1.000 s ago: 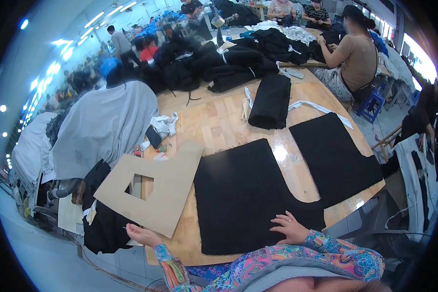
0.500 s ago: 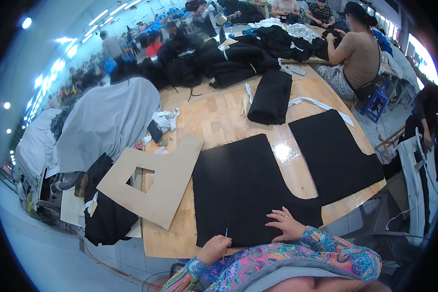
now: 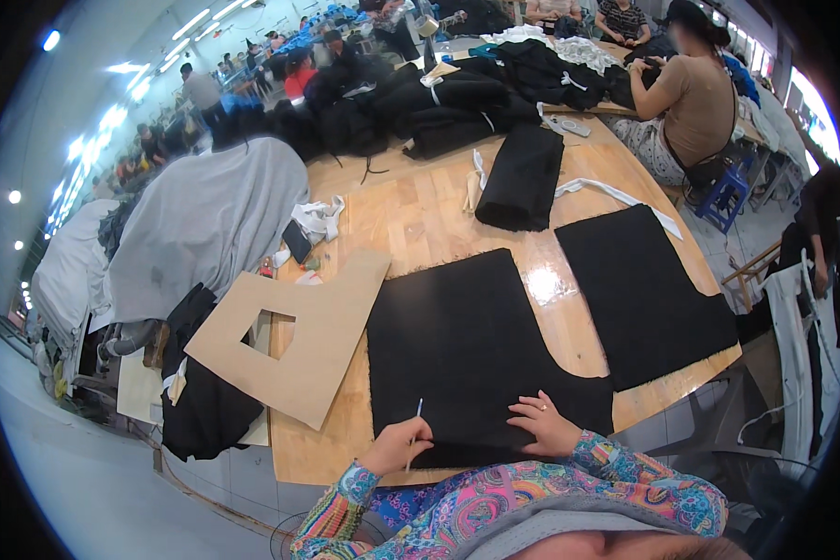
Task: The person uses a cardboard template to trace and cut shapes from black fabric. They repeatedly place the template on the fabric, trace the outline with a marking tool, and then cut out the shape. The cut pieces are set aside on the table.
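A large black cut fabric panel (image 3: 457, 336) lies flat on the wooden table in front of me, with a curved notch at its right. At its near left corner my left hand (image 3: 394, 445) is closed around a slim, pale pen-like stick (image 3: 420, 407), which stands up between thumb and fingers. My right hand (image 3: 543, 425) rests on the panel's near edge, fingers spread and wearing a ring. A tan cardboard template (image 3: 224, 338) with a square cutout overlaps the table's left edge, beside the panel. Another black panel (image 3: 635, 299) lies to the right.
On the wooden table (image 3: 420, 210) stand a black fabric roll (image 3: 523, 177) and a white strip (image 3: 597, 185). Black bundles (image 3: 448, 107) are heaped at the far side. Grey cloth (image 3: 215, 215) covers something at left. A co-worker (image 3: 691, 103) sits at far right near a blue stool (image 3: 721, 201).
My left hand has moved up and slightly left over the panel's corner, with the pen-like stick still in it. My right hand stays spread on the fabric, nearly in place.
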A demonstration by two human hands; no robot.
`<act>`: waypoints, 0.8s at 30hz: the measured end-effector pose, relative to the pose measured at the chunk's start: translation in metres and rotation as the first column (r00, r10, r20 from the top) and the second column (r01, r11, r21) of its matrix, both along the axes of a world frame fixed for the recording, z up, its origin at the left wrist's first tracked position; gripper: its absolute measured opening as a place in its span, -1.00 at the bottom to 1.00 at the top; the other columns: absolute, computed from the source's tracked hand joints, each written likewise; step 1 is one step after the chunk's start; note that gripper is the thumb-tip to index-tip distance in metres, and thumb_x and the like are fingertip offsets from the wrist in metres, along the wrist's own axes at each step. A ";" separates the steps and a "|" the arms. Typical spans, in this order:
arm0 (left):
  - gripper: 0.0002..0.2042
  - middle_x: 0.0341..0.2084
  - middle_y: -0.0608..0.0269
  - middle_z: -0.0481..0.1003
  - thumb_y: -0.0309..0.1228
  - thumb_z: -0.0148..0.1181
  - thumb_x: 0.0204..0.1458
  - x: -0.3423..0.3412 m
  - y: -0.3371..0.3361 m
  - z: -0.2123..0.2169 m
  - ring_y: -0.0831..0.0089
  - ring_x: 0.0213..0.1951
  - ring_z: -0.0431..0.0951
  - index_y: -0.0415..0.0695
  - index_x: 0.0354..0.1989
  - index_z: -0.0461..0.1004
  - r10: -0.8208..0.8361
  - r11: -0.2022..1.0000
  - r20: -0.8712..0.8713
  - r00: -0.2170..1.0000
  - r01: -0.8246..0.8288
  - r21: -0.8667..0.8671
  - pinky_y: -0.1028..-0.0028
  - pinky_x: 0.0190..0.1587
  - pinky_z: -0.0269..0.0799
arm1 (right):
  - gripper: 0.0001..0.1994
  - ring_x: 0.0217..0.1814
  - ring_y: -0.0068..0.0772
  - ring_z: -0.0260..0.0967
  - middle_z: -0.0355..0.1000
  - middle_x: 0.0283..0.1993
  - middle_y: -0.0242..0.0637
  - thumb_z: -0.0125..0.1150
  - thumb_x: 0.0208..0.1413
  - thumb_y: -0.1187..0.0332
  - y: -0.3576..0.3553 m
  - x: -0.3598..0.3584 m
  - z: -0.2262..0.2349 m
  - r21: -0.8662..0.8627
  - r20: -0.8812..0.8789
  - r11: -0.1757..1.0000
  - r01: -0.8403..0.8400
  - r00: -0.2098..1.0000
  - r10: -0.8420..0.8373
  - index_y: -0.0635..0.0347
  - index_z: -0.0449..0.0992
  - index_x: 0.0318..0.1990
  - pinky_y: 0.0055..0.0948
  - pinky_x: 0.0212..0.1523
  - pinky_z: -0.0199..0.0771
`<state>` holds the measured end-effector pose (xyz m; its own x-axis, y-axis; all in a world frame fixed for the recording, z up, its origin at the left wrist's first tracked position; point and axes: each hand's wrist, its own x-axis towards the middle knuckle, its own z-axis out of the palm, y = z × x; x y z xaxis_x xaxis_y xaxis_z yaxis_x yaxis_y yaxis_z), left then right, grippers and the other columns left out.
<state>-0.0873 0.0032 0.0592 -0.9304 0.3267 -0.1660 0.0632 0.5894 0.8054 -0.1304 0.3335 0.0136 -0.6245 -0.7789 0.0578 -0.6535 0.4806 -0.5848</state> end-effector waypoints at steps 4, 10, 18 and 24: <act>-0.92 -0.51 0.11 0.40 -0.54 0.10 -0.07 0.008 -0.005 0.004 0.13 -0.37 0.45 -0.14 -0.39 0.36 -0.154 0.952 -0.155 0.976 0.105 -0.287 0.25 -0.33 0.37 | -0.57 0.17 -0.23 0.23 0.36 0.02 -0.24 0.28 -0.27 0.46 0.004 -0.001 -0.007 -0.076 0.003 0.988 0.137 0.991 -0.137 0.13 0.47 -0.10 0.13 0.33 -0.15; -0.91 -0.52 0.09 0.42 -0.58 0.12 -0.10 -0.016 -0.018 0.050 0.09 -0.39 0.45 -0.16 -0.41 0.36 0.047 0.946 -0.368 0.929 -0.159 -0.281 0.25 -0.34 0.38 | -0.66 -0.21 -0.28 0.44 0.47 -0.37 -0.34 0.09 -0.36 0.68 0.034 -0.031 0.041 -0.271 -0.287 0.868 0.415 0.826 -0.485 0.12 0.52 -0.34 0.07 0.31 -0.08; -0.73 -0.47 0.03 0.54 -0.76 0.19 -0.12 -0.046 0.029 0.180 0.31 -0.44 0.51 -0.17 -0.54 0.22 0.177 0.961 -0.639 0.749 0.007 0.275 0.45 -0.40 0.42 | -0.82 -0.24 -0.29 0.48 0.44 -0.41 -0.34 0.19 -0.24 0.60 0.122 -0.036 0.195 -0.634 -0.608 0.683 0.361 0.312 -0.730 0.15 0.52 -0.39 0.07 0.29 0.01; -0.78 -0.52 0.21 0.51 -0.64 0.24 -0.07 -0.163 0.091 0.189 0.51 -0.44 0.48 -0.21 -0.55 0.26 0.183 0.982 -0.632 0.753 -0.105 0.159 0.58 -0.37 0.39 | -0.95 -0.23 -0.32 0.42 0.43 -0.43 -0.33 0.22 -0.13 0.49 0.206 -0.129 0.202 -0.391 -0.698 0.666 0.636 0.266 -0.665 0.14 0.51 -0.45 -0.09 0.24 0.03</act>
